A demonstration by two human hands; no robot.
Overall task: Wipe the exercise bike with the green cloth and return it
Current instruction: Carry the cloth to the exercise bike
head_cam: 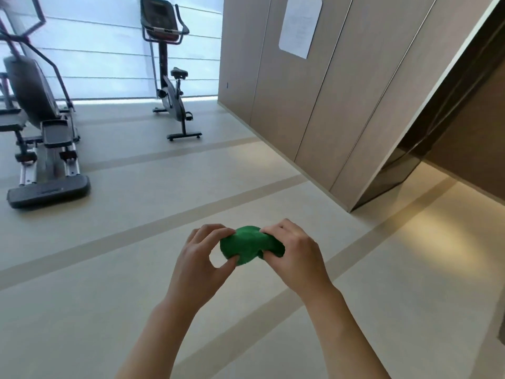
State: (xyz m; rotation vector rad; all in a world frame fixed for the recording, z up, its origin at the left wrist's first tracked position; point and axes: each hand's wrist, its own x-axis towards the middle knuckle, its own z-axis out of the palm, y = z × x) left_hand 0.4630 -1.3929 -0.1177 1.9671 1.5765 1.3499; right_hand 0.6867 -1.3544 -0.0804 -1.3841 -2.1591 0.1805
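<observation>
A bunched green cloth (250, 246) hangs in front of me over the floor, held between both hands. My left hand (200, 259) pinches its left side with thumb and fingers. My right hand (295, 254) grips its right side, fingers curled over the top. The exercise bike (170, 77) stands far ahead by the bright window, upright, with a dark console, a black saddle and a black floor bar. Both hands are well away from it.
An elliptical trainer (41, 127) stands at the left, its long base reaching toward me. Wood-panelled wall (314, 105) runs along the right with a white paper sheet (299, 26) on it. A dark recessed opening (437, 138) lies further right. Pale striped floor (136, 214) spreads between.
</observation>
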